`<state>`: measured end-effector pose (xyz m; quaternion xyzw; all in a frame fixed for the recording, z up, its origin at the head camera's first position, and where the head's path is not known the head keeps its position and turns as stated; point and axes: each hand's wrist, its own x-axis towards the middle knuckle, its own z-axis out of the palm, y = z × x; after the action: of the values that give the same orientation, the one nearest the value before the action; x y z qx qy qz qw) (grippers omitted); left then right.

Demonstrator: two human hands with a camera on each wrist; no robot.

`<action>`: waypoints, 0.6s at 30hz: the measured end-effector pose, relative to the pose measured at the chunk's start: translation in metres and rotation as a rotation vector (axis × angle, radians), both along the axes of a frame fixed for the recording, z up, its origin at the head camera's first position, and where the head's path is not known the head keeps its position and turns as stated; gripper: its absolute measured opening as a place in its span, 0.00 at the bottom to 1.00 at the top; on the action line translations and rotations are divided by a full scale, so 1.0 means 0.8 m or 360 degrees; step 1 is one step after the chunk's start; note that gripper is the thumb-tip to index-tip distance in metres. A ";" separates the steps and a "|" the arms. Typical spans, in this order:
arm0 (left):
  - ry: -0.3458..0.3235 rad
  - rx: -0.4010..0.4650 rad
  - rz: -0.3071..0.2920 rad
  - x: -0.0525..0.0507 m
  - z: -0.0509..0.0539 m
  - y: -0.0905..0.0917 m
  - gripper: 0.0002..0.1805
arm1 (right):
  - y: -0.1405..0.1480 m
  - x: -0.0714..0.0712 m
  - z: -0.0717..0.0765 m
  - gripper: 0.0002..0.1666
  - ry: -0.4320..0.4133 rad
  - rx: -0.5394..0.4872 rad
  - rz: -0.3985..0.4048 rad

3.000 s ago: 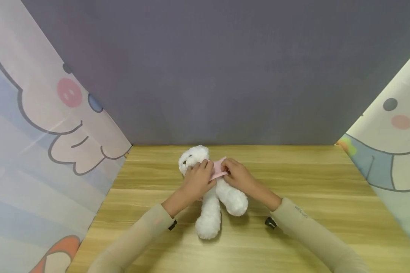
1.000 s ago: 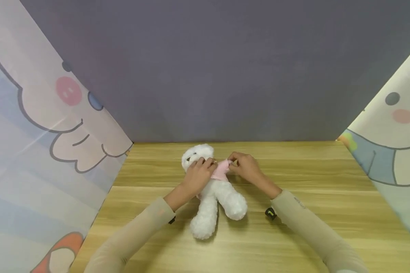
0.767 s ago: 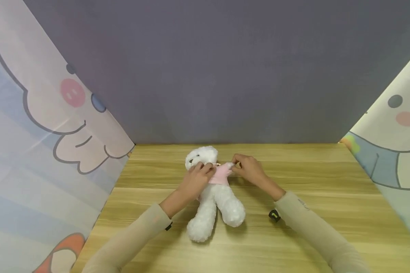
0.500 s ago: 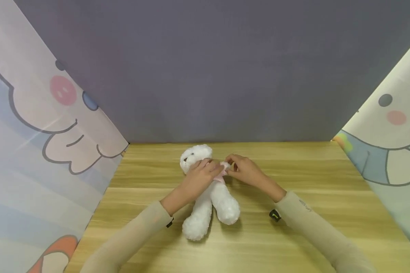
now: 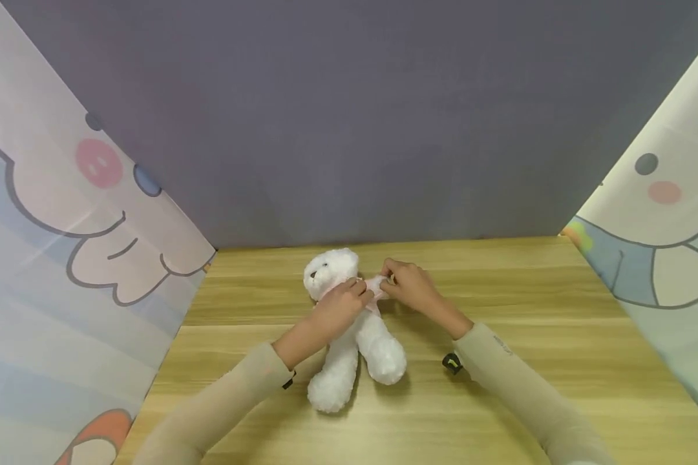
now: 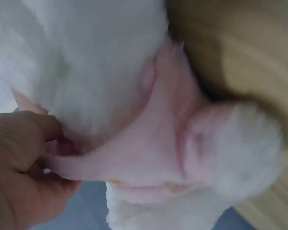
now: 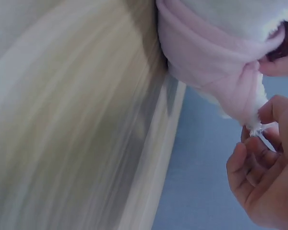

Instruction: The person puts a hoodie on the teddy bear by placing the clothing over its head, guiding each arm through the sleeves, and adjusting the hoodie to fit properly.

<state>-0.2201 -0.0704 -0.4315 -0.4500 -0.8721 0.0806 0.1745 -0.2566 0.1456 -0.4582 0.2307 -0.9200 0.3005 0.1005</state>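
A white plush bear [image 5: 378,352] lies on its back on the wooden table, head toward the far left, wearing a small pink shirt [image 7: 206,52]. My left hand [image 5: 342,309] lies across its chest; in the left wrist view the thumb and fingers pinch the shirt's stretched edge [image 6: 110,163]. My right hand [image 5: 413,287] is at the bear's arm on the right side. In the right wrist view, its fingertips pinch the white furry tip [image 7: 254,127] poking out of the pink sleeve. A furry paw [image 6: 249,151] shows out of a sleeve in the left wrist view. My left hand hides part of the bear's chest.
The wooden table [image 5: 500,290] runs back to a grey panel [image 5: 349,129]. Cartoon-printed sheets [image 5: 46,258] stand at the left and right sides. A small black device [image 5: 452,363] hangs by the right cuff.
The right hand has gone from the pink cloth to the bear's arm, whose white tip has come out of the sleeve. The left hand stays at the chest; the bear's legs have shifted left.
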 end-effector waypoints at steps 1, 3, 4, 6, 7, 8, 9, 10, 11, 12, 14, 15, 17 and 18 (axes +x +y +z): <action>0.0002 0.0052 0.0017 0.003 -0.002 -0.002 0.13 | 0.003 0.000 0.001 0.04 -0.0012 -0.0008 0.0010; -0.0007 0.0177 0.0094 0.010 -0.006 -0.006 0.12 | 0.008 0.000 0.003 0.04 -0.0019 -0.0012 0.0013; -0.0032 0.0253 0.0156 0.016 -0.009 -0.011 0.12 | 0.008 0.002 0.002 0.04 -0.0031 -0.0018 0.0019; -0.0092 0.0427 0.0262 0.023 -0.015 -0.019 0.12 | 0.008 0.006 0.003 0.04 -0.0038 -0.0036 0.0012; -0.0122 0.0498 0.0307 0.025 -0.017 -0.023 0.13 | 0.008 0.007 0.004 0.05 -0.0039 -0.0042 -0.0002; -0.0161 0.0557 0.0345 0.026 -0.019 -0.026 0.14 | 0.008 0.009 0.005 0.05 -0.0044 -0.0045 -0.0021; -0.0199 0.0604 0.0363 0.026 -0.021 -0.028 0.14 | 0.007 0.011 0.007 0.06 -0.0060 -0.0053 -0.0037; -0.0249 0.0641 0.0360 0.027 -0.023 -0.030 0.14 | 0.005 0.013 0.009 0.08 -0.0093 -0.0066 -0.0045; -0.0305 0.0656 0.0350 0.027 -0.024 -0.032 0.14 | 0.004 0.015 0.010 0.10 -0.0118 -0.0072 -0.0061; -0.0350 0.0648 0.0335 0.028 -0.025 -0.034 0.15 | 0.002 0.018 0.011 0.12 -0.0153 -0.0088 -0.0077; -0.0452 0.0617 0.0290 0.031 -0.027 -0.037 0.17 | -0.001 0.026 0.013 0.14 -0.0206 -0.0135 -0.0114; -0.0490 0.0604 0.0258 0.033 -0.027 -0.038 0.19 | -0.003 0.030 0.014 0.15 -0.0211 -0.0164 -0.0121; -0.0534 0.0586 0.0199 0.038 -0.027 -0.041 0.24 | -0.007 0.039 0.015 0.13 -0.0163 -0.0196 -0.0106; -0.0535 0.0590 0.0170 0.039 -0.028 -0.042 0.26 | -0.010 0.043 0.016 0.13 -0.0150 -0.0221 -0.0066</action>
<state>-0.1889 -0.1042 -0.4540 -0.3707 -0.9113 -0.1475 0.1021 -0.2220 0.1375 -0.4458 0.1897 -0.9052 0.3719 0.0791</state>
